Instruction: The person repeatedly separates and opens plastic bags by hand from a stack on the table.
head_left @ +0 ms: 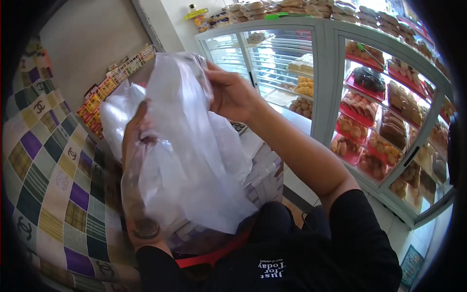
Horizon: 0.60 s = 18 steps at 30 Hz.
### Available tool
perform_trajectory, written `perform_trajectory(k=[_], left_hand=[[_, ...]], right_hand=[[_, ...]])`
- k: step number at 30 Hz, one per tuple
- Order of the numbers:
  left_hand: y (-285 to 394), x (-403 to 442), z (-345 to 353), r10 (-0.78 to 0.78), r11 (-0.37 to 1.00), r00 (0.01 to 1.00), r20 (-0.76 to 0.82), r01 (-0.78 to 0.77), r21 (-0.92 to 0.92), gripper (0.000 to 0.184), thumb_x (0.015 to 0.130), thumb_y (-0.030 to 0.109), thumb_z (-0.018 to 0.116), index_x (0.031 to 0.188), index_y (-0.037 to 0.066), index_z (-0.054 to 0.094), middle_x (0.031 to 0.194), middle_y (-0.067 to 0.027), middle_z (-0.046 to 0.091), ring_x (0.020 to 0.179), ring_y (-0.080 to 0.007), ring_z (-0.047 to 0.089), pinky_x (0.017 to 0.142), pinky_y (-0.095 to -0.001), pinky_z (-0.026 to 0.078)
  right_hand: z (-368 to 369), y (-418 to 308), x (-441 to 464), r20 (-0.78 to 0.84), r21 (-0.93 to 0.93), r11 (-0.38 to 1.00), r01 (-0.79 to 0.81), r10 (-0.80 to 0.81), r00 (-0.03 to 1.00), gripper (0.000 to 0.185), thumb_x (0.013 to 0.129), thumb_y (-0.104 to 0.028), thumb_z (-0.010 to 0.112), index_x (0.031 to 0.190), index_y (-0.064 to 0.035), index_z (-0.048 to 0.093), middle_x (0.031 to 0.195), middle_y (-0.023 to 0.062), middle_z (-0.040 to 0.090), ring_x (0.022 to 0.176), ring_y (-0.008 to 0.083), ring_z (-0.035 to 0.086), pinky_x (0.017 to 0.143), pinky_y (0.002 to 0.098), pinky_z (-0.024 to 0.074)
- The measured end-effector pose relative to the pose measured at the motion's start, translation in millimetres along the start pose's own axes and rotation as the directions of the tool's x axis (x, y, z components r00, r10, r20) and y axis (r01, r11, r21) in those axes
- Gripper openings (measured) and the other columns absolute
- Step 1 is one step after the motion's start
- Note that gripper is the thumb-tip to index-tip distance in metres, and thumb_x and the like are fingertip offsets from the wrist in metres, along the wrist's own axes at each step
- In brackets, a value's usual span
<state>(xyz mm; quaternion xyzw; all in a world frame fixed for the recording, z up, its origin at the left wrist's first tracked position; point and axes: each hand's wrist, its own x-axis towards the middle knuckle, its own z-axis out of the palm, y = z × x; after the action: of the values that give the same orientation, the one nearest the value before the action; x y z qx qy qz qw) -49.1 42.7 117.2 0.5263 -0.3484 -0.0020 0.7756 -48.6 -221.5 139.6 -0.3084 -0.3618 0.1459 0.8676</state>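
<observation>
Clear plastic bag [187, 160] in both hands, upper part raised, lower part hanging loose and spread over the near side of a white-and-purple checked container [265, 182]; its bottom corner hangs near the container's near edge. Right hand [228, 92]: fingers bent, mostly closed, thumb and fingertips pinching the bag's upper right edge. Left hand [138, 124]: at the bag's left side, fingers partly curled, blurred and partly covered by film; cannot tell how firmly it grips. Dark mark on the left forearm near the wrist, seen through plastic. More pale plastic [114, 117] bunched beyond the left hand, toward the container's far left corner. Red edge [214, 255] shows below the container's near side. Patterned cloth [58, 180] hangs along the left, checks of purple, green, yellow and white. Strip of red and yellow packets [114, 78] on the far side, beside the grey wall panel. To the right, glass display case [323, 87]: red trays of breads at its right part, wire shelves and more baked goods at its left; wrapped breads [258, 12] line its top edge. Black shirt [272, 248] with white lettering below.
</observation>
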Motion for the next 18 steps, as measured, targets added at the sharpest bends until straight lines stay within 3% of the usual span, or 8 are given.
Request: perform_trajectory(k=[2, 3, 5, 9, 10, 12, 15, 18], left_hand=[[-23, 11, -12, 0.012, 0.942, 0.997, -0.071, 0.012, 0.334, 0.020, 0.085, 0.022, 0.062, 0.094, 0.004, 0.063, 0.081, -0.0064, 0.064, 0.080, -0.0168, 0.062, 0.074, -0.0259, 0.050], [-40, 16, -23, 0.017, 0.843, 0.998, -0.059, 0.017, 0.537, 0.021, 0.084, 0.022, 0.063, 0.095, 0.004, 0.063, 0.081, -0.0065, 0.064, 0.081, -0.0171, 0.062, 0.075, -0.0261, 0.050], [-81, 12, -46, -0.013, 0.480, 0.997, 0.073, -0.058, 0.876, 0.021, 0.083, 0.021, 0.063, 0.096, 0.005, 0.063, 0.083, -0.0066, 0.065, 0.083, -0.0177, 0.062, 0.076, -0.0264, 0.050], [-154, -21, -66, -0.306, -0.006, 0.876, 0.373, -0.394, 0.919, 0.023, 0.082, 0.020, 0.064, 0.098, 0.005, 0.064, 0.086, -0.0069, 0.065, 0.086, -0.0190, 0.063, 0.079, -0.0271, 0.050], [-164, -27, -69, -0.340, -0.032, 0.854, 0.394, -0.430, 0.902, 0.023, 0.081, 0.020, 0.064, 0.099, 0.005, 0.064, 0.087, -0.0070, 0.066, 0.087, -0.0193, 0.063, 0.080, -0.0273, 0.050], [-169, -32, -72, -0.339, -0.037, 0.862, 0.377, -0.413, 0.910, 0.025, 0.080, 0.020, 0.065, 0.100, 0.005, 0.064, 0.088, -0.0071, 0.066, 0.089, -0.0199, 0.063, 0.081, -0.0276, 0.050], [-159, -36, -69, -0.269, -0.046, 0.933, 0.240, -0.261, 0.964, 0.026, 0.084, 0.016, 0.062, 0.108, 0.006, 0.060, 0.094, -0.0086, 0.066, 0.084, -0.0223, 0.062, 0.073, -0.0278, 0.050], [-140, -26, -62, 0.020, 0.412, 0.939, -0.344, 0.306, 0.858, 0.029, 0.086, 0.016, 0.060, 0.113, 0.006, 0.055, 0.088, -0.0049, 0.063, 0.070, -0.0165, 0.057, 0.061, -0.0251, 0.045]], right_hand=[[-25, 14, 6, -0.102, 0.004, 1.000, -0.026, 0.026, 0.994, 0.033, 0.099, -0.016, 0.034, 0.130, -0.0211, 0.040, 0.097, -0.0009, 0.060, 0.077, 0.0075, 0.060, 0.061, 0.0238, 0.0500], [-62, 30, 5, -0.080, 0.042, 0.997, -0.072, 0.075, 0.994, 0.038, 0.097, -0.013, 0.041, 0.135, -0.0144, 0.040, 0.114, 0.0039, 0.060, 0.099, 0.0145, 0.062, 0.087, 0.0333, 0.0527], [-87, 43, -17, -0.329, 0.048, 0.972, -0.228, 0.231, 0.915, 0.035, 0.097, -0.014, 0.042, 0.132, -0.0130, 0.047, 0.114, 0.0037, 0.060, 0.097, 0.0145, 0.063, 0.085, 0.0332, 0.0531], [-193, 106, -76, -0.031, 0.214, 0.890, -0.402, 0.418, 0.908, 0.028, 0.095, -0.015, 0.046, 0.122, -0.0101, 0.054, 0.107, 0.0048, 0.061, 0.086, 0.0139, 0.062, 0.075, 0.0325, 0.0540], [-207, 122, -90, -0.009, 0.273, 0.860, -0.431, 0.450, 0.893, 0.027, 0.095, -0.014, 0.047, 0.121, -0.0091, 0.054, 0.105, 0.0051, 0.061, 0.084, 0.0141, 0.062, 0.073, 0.0335, 0.0542], [-176, 135, -113, -0.430, 0.176, 0.894, -0.412, 0.446, 0.785, 0.027, 0.094, -0.014, 0.047, 0.120, -0.0070, 0.052, 0.102, 0.0052, 0.060, 0.081, 0.0147, 0.061, 0.070, 0.0357, 0.0543], [-181, 132, -123, -0.546, 0.112, 0.919, -0.377, 0.374, 0.750, 0.029, 0.088, -0.007, 0.051, 0.117, -0.0051, 0.049, 0.084, 0.0027, 0.053, 0.075, 0.0159, 0.055, 0.065, 0.0327, 0.0519], [-159, 109, -133, -0.804, -0.039, 0.978, -0.205, 0.091, 0.587, 0.029, 0.088, -0.010, 0.054, 0.115, -0.0020, 0.047, 0.085, 0.0032, 0.053, 0.076, 0.0144, 0.054, 0.064, 0.0289, 0.0483]])
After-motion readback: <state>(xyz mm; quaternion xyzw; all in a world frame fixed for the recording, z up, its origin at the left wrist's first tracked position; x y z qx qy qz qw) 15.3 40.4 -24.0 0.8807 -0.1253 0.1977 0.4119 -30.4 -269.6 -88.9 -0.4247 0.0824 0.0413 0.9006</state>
